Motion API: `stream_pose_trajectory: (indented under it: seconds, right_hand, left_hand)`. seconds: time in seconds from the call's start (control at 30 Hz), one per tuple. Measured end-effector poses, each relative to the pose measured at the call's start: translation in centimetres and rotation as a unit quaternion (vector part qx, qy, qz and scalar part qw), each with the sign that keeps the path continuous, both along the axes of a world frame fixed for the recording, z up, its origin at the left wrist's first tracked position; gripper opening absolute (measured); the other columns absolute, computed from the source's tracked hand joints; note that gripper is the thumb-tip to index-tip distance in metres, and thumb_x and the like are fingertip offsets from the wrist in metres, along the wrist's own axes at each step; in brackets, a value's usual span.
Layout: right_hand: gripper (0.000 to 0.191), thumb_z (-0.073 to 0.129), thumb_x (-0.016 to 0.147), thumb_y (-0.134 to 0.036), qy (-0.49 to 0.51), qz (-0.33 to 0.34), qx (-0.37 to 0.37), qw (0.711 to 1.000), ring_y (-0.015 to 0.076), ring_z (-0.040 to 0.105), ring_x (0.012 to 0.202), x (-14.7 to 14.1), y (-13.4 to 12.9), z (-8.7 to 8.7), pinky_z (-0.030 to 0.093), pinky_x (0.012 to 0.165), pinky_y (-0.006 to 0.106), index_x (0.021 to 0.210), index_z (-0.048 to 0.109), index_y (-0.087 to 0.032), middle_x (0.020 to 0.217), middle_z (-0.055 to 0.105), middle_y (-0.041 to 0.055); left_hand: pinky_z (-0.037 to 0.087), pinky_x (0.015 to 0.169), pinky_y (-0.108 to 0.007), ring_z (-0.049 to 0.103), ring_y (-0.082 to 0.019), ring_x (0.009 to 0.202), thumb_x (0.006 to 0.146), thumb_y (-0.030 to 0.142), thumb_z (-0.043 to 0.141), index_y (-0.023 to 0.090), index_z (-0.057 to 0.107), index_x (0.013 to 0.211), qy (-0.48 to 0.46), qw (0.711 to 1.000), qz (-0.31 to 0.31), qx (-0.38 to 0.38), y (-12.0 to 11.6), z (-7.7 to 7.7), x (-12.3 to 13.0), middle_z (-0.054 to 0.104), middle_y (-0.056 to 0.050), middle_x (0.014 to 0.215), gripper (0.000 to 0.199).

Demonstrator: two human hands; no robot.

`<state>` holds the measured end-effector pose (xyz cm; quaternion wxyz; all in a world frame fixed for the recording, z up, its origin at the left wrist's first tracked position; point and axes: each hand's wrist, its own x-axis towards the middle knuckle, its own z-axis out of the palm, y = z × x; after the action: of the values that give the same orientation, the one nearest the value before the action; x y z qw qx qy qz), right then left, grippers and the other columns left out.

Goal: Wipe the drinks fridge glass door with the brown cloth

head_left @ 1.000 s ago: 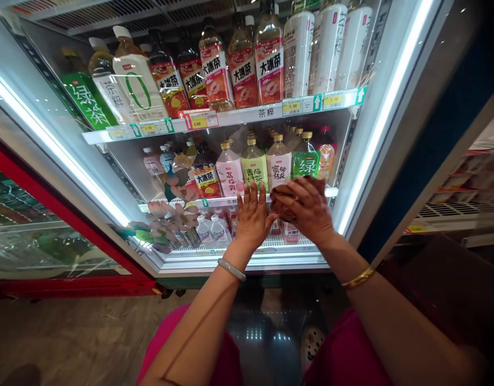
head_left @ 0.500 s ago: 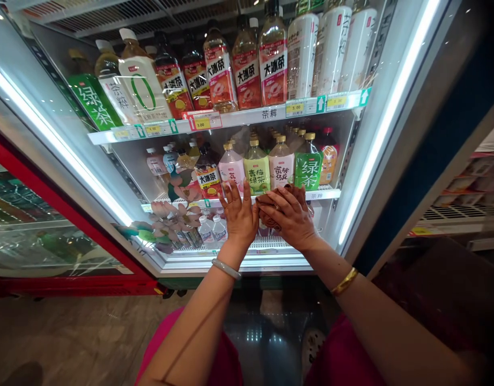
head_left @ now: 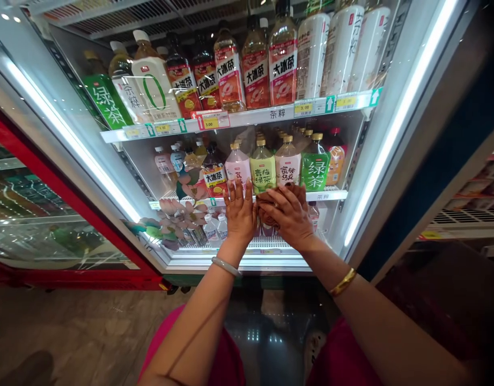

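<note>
A brightly lit drinks cooler, its shelves lined with bottles, fills the background. A bunched brown cloth lies under the spread fingers of the right hand, their hold impossible to judge, and might slip out if pressed too loosely. Just beside it, the left hand is open, fingers fanned, gripping nothing.

The person's left hand is raised palm outward, fingers upward and slightly parted. Close beside it, the right hand slants leftward, its back showing, fingers bent. The left forearm and right forearm converge forward.
</note>
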<state>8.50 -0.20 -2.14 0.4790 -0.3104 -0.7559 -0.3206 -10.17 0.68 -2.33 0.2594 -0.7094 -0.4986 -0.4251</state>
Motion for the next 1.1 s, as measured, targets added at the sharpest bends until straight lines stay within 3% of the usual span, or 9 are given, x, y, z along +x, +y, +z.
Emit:
stream_pose_trajectory:
  seconds: [0.07,0.17,0.27,0.33,0.47,0.53,0.77,1.0,1.1]
  right_hand:
    - [0.043,0.066,0.091,-0.021,-0.002,0.007,0.008,1.0,0.0278,0.044,0.145,0.7,0.3,0.4,0.023,0.128,0.062,0.131,0.06,-0.036,0.145,0.059,0.0023]
    - [0.047,0.072,0.088,-0.03,0.115,-0.025,0.024,0.993,0.033,0.04,0.148,2.3,0.9,2.4,0.035,0.122,0.06,0.133,0.06,-0.033,0.149,0.053,0.0071]
    - [0.05,0.073,0.086,-0.035,0.201,-0.053,0.028,0.978,0.0376,0.037,0.148,2.1,0.9,3.4,0.035,0.12,0.064,0.134,0.06,-0.029,0.151,0.048,0.0116]
    - [0.049,0.073,0.087,-0.035,0.173,-0.048,0.015,0.984,0.0373,0.038,0.148,0.7,0.5,2.5,0.032,0.121,0.066,0.134,0.06,-0.029,0.15,0.051,0.0116]
    - [0.04,0.06,0.093,-0.016,-0.007,0.012,0.007,1.0,0.0256,0.044,0.146,-1.8,-0.1,-0.3,0.022,0.129,0.06,0.129,0.062,-0.034,0.146,0.06,0.0019]
    - [0.039,0.058,0.094,-0.014,-0.031,0.029,0.012,0.999,0.0241,0.045,0.145,-1.8,-0.1,-0.4,0.018,0.13,0.06,0.128,0.063,-0.034,0.145,0.061,0.0001]
    - [0.041,0.068,0.091,-0.036,0.195,-0.049,0.024,0.979,0.0369,0.04,0.148,-0.8,0.9,3.4,0.035,0.119,0.067,0.131,0.063,-0.03,0.149,0.052,0.0096]
    - [0.031,0.056,0.099,-0.019,-0.047,0.017,0.002,0.999,0.0241,0.046,0.144,-5.4,-0.3,-1.2,0.017,0.131,0.059,0.126,0.065,-0.031,0.148,0.06,-0.0009]
    - [0.034,0.055,0.099,-0.017,-0.056,0.034,0.0,0.998,0.022,0.043,0.147,-4.3,0.0,-0.8,0.018,0.131,0.056,0.128,0.064,-0.032,0.147,0.06,-0.0004]
  left_hand:
    - [0.001,0.129,-0.059,-0.009,-0.027,0.16,0.106,0.032,0.04,0.021,0.018,0.166,-0.01,1.0,0.007,-0.001,0.0,0.2,-0.5,-0.002,-0.012,0.173,0.065]
    - [0.0,0.129,-0.059,-0.008,-0.027,0.16,0.106,0.032,0.038,0.021,0.021,0.166,-0.036,0.999,0.022,-0.008,0.0,0.5,-1.2,0.0,-0.011,0.173,0.063]
    - [0.001,0.129,-0.058,-0.006,-0.026,0.16,0.106,0.029,0.039,0.022,0.024,0.165,-0.04,0.999,0.019,-0.014,0.1,0.5,-1.5,0.003,-0.01,0.173,0.062]
    - [0.002,0.13,-0.058,-0.006,-0.026,0.16,0.105,0.028,0.04,0.022,0.026,0.165,-0.039,0.999,0.017,-0.012,0.1,0.5,-1.6,0.005,-0.01,0.173,0.061]
    - [0.005,0.13,-0.056,-0.004,-0.026,0.16,0.104,0.024,0.041,0.023,0.028,0.164,-0.025,1.0,0.004,-0.007,0.0,0.5,-2.2,0.006,-0.009,0.174,0.061]
    - [0.005,0.13,-0.056,-0.005,-0.025,0.16,0.104,0.022,0.041,0.025,0.03,0.164,-0.02,1.0,-0.003,-0.012,-0.2,0.7,-2.7,0.006,-0.007,0.174,0.061]
    - [0.002,0.13,-0.058,-0.014,-0.023,0.159,0.102,0.018,0.04,0.025,0.036,0.161,-0.033,0.999,0.022,-0.009,-0.5,1.0,-4.0,0.012,-0.005,0.174,0.06]
    - [0.003,0.13,-0.059,-0.007,-0.028,0.161,0.102,0.023,0.048,0.027,0.034,0.162,-0.03,0.999,0.021,-0.018,-0.8,0.4,-4.1,0.0,-0.005,0.175,0.062]
    - [0.003,0.13,-0.059,-0.008,-0.028,0.161,0.102,0.021,0.047,0.027,0.034,0.162,-0.024,0.999,0.032,-0.013,-0.8,0.1,-4.2,-0.003,-0.005,0.175,0.062]
